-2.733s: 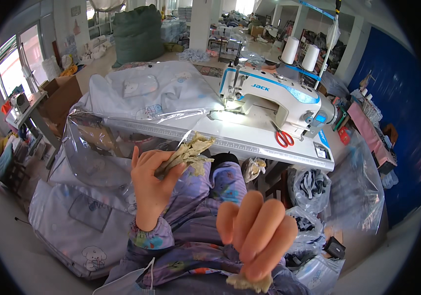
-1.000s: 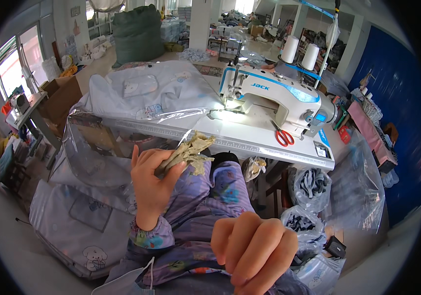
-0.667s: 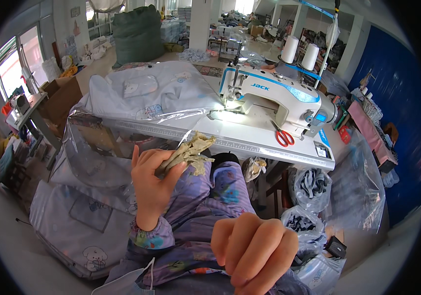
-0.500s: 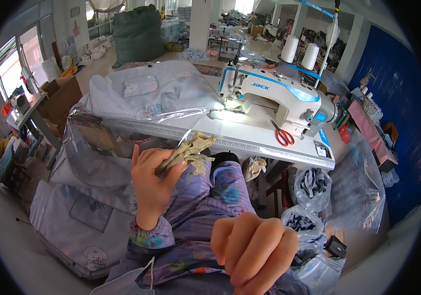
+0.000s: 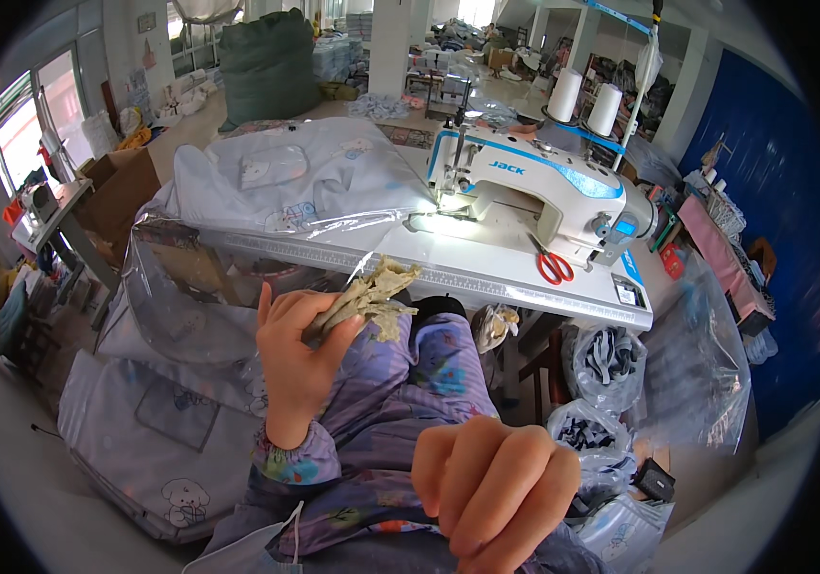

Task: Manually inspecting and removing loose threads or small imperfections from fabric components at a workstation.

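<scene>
at centre frame the left hand [image 5: 297,359] pinches a torn greenish-tan flaky wad [image 5: 378,295], seemingly partly pulled apart with plenty left, while lower right the right hand [image 5: 498,490] curls, contents impossible to tell.

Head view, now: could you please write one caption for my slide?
Left hand holds a crumpled greenish piece; right hand is curled, hiding anything inside; a sewing machine stands beyond.
</scene>
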`<act>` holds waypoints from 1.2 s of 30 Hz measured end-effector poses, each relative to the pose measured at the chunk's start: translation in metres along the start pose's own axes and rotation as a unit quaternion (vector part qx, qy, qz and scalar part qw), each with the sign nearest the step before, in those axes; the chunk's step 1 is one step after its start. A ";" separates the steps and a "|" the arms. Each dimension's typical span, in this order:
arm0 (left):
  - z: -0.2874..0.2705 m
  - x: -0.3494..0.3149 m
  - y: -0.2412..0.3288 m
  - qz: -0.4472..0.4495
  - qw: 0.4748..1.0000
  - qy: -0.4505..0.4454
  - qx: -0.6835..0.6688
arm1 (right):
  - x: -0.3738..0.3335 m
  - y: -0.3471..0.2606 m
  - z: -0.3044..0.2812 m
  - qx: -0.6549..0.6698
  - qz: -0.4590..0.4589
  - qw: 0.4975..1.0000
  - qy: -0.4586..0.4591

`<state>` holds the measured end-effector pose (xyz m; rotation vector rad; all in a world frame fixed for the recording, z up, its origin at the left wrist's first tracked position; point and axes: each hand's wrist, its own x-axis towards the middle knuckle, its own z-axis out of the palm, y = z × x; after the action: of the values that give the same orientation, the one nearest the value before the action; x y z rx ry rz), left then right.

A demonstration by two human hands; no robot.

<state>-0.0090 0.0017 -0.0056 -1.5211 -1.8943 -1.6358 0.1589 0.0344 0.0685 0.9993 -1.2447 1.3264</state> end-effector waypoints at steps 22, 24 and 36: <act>0.001 -0.001 -0.001 -0.003 1.000 0.005 -0.001 | -0.001 -0.003 0.000 -0.011 0.009 1.000 0.006; 0.001 -0.001 -0.001 -0.006 1.000 0.001 0.000 | 0.000 -0.004 0.000 -0.012 0.007 1.000 0.005; 0.000 -0.001 0.000 -0.010 1.000 -0.002 0.008 | 0.000 -0.003 0.002 -0.005 0.003 1.000 0.017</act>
<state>-0.0083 0.0012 -0.0060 -1.5050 -1.9265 -1.6240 0.1618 0.0322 0.0689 0.9619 -1.2282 1.3362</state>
